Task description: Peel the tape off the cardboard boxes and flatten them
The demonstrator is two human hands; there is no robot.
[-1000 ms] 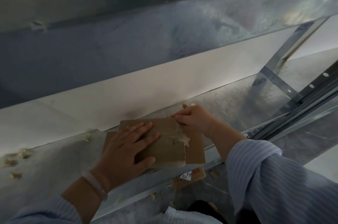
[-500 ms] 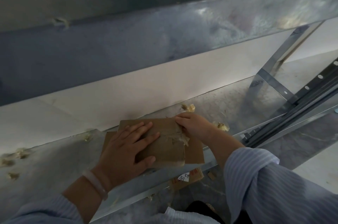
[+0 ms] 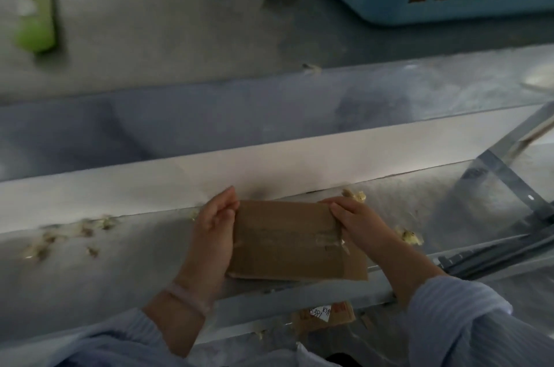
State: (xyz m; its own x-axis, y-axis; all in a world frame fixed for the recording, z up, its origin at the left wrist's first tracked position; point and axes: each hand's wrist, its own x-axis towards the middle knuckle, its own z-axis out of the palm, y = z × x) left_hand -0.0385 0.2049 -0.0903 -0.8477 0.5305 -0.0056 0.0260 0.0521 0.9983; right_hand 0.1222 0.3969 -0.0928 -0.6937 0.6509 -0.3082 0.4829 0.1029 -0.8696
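Note:
A flattened brown cardboard box lies on the lower metal shelf, with a strip of clear tape across its middle towards the right edge. My left hand grips the box's left edge, thumb on top. At the right edge my right hand holds the box, fingers curled over its far corner. A second flat piece of cardboard shows under the box at its lower right corner.
Crumpled scraps of peeled tape lie scattered on the shelf on both sides. A blue plastic basket stands on the upper shelf at the back right, a green object at the left. Another labelled cardboard piece lies on the floor below.
My left hand has left the top of the box and now grips its left edge. My right hand has shifted to the right edge. The camera has tilted up, showing the upper shelf.

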